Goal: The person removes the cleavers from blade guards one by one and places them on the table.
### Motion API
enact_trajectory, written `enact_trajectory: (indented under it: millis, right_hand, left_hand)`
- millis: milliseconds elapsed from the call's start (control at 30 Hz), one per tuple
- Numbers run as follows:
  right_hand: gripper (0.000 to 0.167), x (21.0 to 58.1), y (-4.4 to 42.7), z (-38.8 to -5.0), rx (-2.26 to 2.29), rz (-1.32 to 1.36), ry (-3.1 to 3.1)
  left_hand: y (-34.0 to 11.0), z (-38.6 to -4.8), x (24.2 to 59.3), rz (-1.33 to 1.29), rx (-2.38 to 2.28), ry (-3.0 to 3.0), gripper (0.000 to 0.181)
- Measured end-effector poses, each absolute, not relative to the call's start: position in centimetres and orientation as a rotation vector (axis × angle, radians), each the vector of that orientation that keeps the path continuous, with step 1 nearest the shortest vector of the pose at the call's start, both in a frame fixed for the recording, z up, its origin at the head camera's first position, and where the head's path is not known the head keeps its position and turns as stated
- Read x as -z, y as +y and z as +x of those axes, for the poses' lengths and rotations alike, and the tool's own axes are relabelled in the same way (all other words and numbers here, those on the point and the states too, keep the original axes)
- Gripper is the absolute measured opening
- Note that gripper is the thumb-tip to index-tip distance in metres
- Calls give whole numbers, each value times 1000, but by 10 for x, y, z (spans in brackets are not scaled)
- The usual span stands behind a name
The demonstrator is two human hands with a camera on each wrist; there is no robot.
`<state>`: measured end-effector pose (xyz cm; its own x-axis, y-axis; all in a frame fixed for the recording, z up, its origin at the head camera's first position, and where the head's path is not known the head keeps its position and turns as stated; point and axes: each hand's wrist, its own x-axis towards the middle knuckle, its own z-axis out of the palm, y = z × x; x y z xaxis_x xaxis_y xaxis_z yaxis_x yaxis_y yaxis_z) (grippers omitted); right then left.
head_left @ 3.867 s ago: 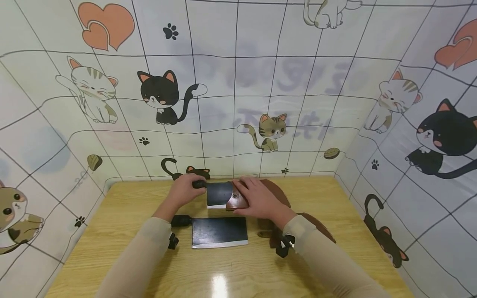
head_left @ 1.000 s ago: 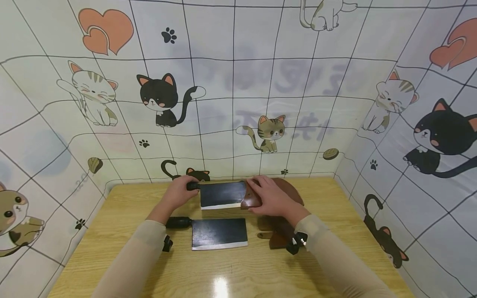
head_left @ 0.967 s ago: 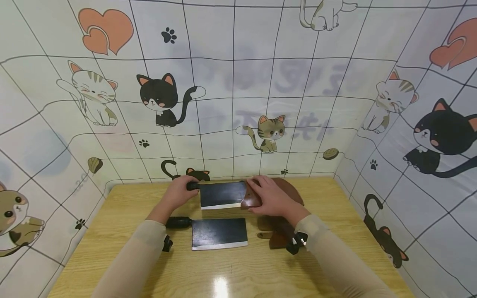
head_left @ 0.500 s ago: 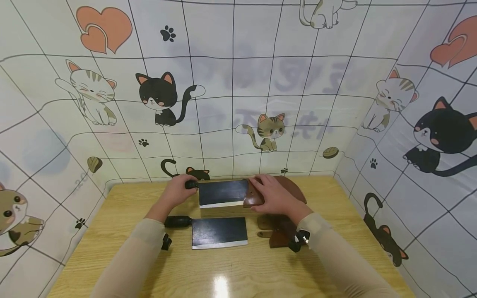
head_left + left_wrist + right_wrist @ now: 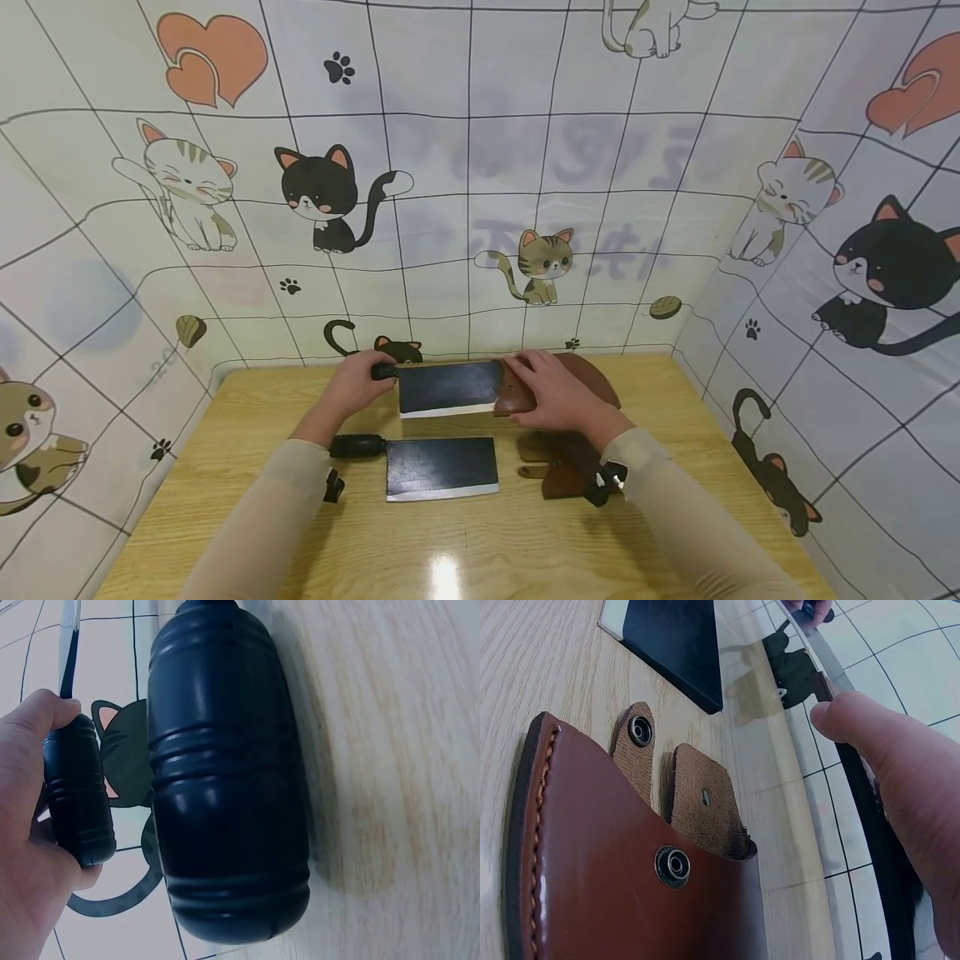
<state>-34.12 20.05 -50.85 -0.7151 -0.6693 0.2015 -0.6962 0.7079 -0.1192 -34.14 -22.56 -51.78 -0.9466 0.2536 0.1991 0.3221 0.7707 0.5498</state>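
My left hand (image 5: pixel 348 385) grips the black handle (image 5: pixel 79 791) of a cleaver (image 5: pixel 450 388), held near the table's back edge. Its broad dark blade has a bright edge facing me. A brown leather sheath (image 5: pixel 592 379) covers the blade's right end, and my right hand (image 5: pixel 558 396) holds that sheath. How far the blade reaches inside is hidden. Closer to me, a second cleaver (image 5: pixel 442 469) lies flat, its ridged black handle (image 5: pixel 225 772) large in the left wrist view. Right of it lies another brown sheath (image 5: pixel 637 877) with a snap stud, its two straps pointing left.
Both cleavers and sheaths are on or over a light wooden table (image 5: pixel 465 550). Directly behind its back edge stands a white, grid-lined sheet (image 5: pixel 435 292) printed with cartoon cats. Similar sheeting rises on both sides.
The sheath and my right hand have moved right, my left hand slightly left. Much more of the held blade shows than in the oldest frame. The lying cleaver has stayed put.
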Motion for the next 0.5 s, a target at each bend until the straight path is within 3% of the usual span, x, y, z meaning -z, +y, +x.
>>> enact_trajectory:
  millis: [500]
  right_hand:
    - [108, 509, 208, -344, -288, 1091, -2816]
  left_hand:
    - [-230, -344, 519, -476, 904, -2851, 40]
